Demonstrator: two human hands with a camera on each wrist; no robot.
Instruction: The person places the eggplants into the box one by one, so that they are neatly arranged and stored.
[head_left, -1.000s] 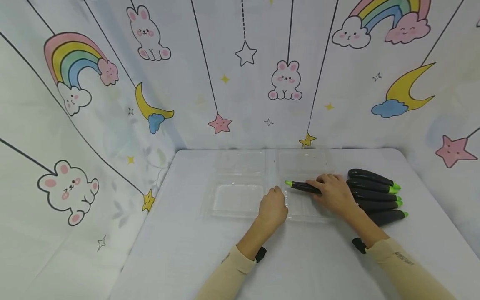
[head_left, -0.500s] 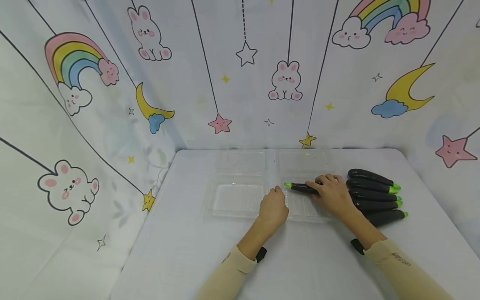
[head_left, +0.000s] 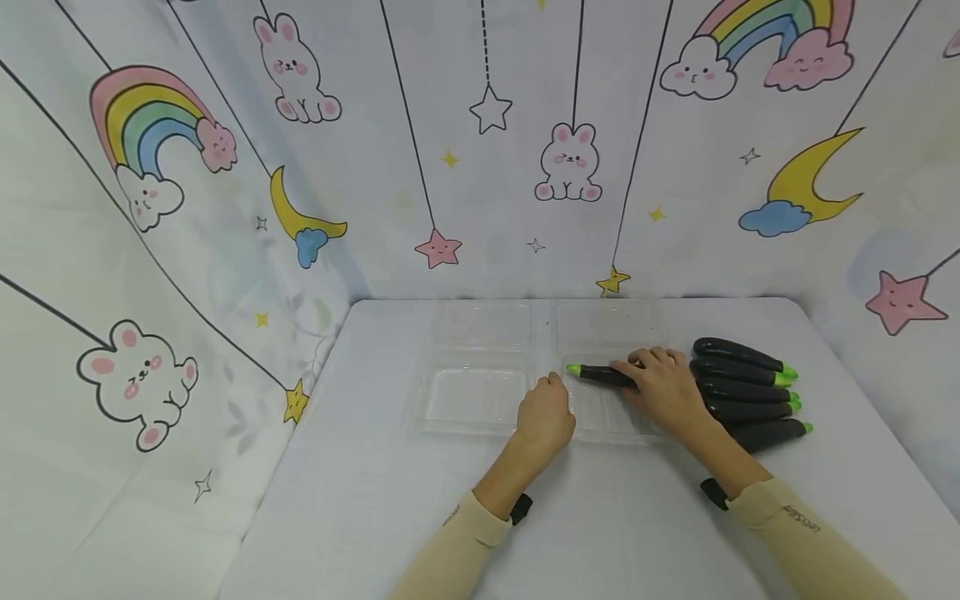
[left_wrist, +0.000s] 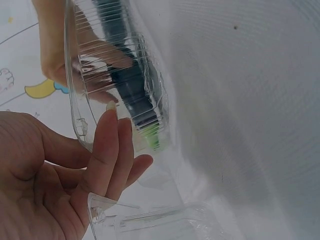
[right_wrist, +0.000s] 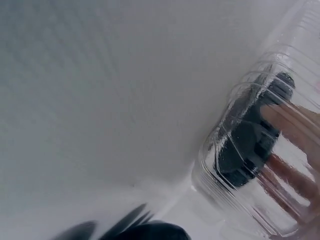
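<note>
A clear plastic box (head_left: 600, 435) sits at mid-table, its ribbed wall showing in the left wrist view. Over and inside it, my right hand (head_left: 663, 392) grips a dark zucchini (head_left: 606, 376) with a bright green stem end pointing left. Through the clear wall (right_wrist: 220, 132) in the right wrist view, fingers lie along the zucchini (right_wrist: 245, 135). My left hand (head_left: 546, 414) is at the box's left edge; in the left wrist view its thumb and fingers (left_wrist: 102, 160) pinch near the rim corner. The exact contact is partly hidden.
A second clear box (head_left: 476, 432) stands to the left, and clear lids (head_left: 483, 323) lie open behind both boxes. Several more zucchinis (head_left: 738, 354) lie stacked in a row at the right. A patterned cloth wall (head_left: 495, 200) rises behind the white table (head_left: 337, 500).
My right hand and the zucchini have shifted very slightly left and down into the box. My left hand stays at the box's edge.
</note>
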